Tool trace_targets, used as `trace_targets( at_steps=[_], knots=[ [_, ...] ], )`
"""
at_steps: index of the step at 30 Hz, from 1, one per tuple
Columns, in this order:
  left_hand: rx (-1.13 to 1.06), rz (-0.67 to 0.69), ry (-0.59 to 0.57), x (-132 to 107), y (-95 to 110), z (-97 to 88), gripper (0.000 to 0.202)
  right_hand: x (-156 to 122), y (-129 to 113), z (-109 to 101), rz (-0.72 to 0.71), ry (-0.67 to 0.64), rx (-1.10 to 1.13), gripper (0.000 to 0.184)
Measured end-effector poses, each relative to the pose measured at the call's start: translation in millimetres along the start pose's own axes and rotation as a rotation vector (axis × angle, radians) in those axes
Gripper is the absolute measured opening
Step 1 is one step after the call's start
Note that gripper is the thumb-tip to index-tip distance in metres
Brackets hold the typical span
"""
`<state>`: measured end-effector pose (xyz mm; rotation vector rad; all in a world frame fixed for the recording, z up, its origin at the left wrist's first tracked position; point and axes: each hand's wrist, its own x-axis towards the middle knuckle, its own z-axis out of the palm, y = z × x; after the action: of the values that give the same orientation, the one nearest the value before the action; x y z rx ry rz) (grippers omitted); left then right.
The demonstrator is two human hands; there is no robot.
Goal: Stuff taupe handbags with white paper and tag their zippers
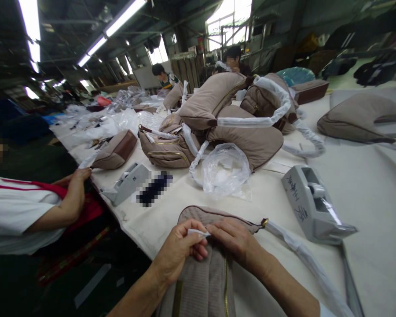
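A taupe handbag (pixel 204 281) with a gold zipper lies at the near edge of the white table (pixel 366 198), right in front of me. My left hand (pixel 180 251) and my right hand (pixel 234 240) meet over its top. Both pinch a small white strip of paper or tape (pixel 198 232) between thumb and fingers. The bag's strap (pixel 303 255), wrapped in white film, runs off to the right across the table.
A grey tape dispenser (pixel 313 204) stands right of the bag, another (pixel 127 182) to the left. A crumpled clear plastic bag (pixel 225 169) lies ahead. Several taupe bags (pixel 231 119) are piled mid-table. A person in white (pixel 23 211) works at the left; two others sit far back.
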<state>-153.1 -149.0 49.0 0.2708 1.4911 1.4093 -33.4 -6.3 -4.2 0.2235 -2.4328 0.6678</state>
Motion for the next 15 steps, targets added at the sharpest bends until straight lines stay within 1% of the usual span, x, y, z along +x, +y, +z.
trace_targets(
  at_steps=[2,3,5,7,9,12,15],
  knots=[
    [-0.033,-0.079,-0.078,0.3,4.7,-3.8,0.030,-2.7,-1.8,3.2,0.014,0.039,0.000,0.028],
    [-0.030,-0.124,-0.092,1.2,7.7,-4.7,0.036,-3.2,-2.7,4.0,0.021,0.048,-0.001,0.029],
    [0.067,-0.194,-0.069,4.2,14.1,-4.5,0.045,-2.2,-4.4,4.6,-0.012,0.096,-0.016,0.027],
    [0.238,-0.215,-0.031,7.1,19.4,-2.8,0.046,0.4,-5.6,4.3,-0.088,0.173,-0.037,0.023],
    [0.357,-0.223,-0.023,8.4,22.6,-1.4,0.046,3.0,-6.3,3.3,-0.136,0.236,-0.053,0.020],
    [0.408,-0.253,-0.026,6.5,23.0,-0.5,0.046,3.5,-6.6,1.6,-0.116,0.237,-0.085,0.019],
    [0.433,-0.281,-0.004,4.4,18.7,-0.3,0.044,0.1,-5.8,1.7,-0.101,0.213,-0.152,0.017]
  ],
)
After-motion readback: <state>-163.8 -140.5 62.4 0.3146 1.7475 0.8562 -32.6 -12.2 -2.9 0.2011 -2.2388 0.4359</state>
